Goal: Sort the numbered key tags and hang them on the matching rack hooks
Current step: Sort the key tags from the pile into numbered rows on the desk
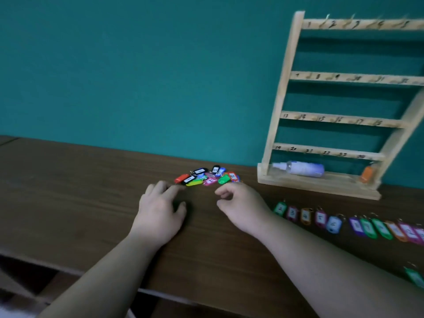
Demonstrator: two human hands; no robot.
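Note:
A heap of coloured key tags lies on the brown table near the wall. My left hand rests on the table just in front of the heap, its fingertips close to the red tag. My right hand hovers beside the heap with fingers loosely curled, holding nothing that I can see. A row of sorted tags runs along the table to the right. The wooden rack with numbered hooks stands at the back right; one orange tag hangs from its lowest bar.
A spray bottle lies on the rack's base. One green tag lies apart near the right edge. The teal wall stands behind the table. The table's front edge runs below my forearms.

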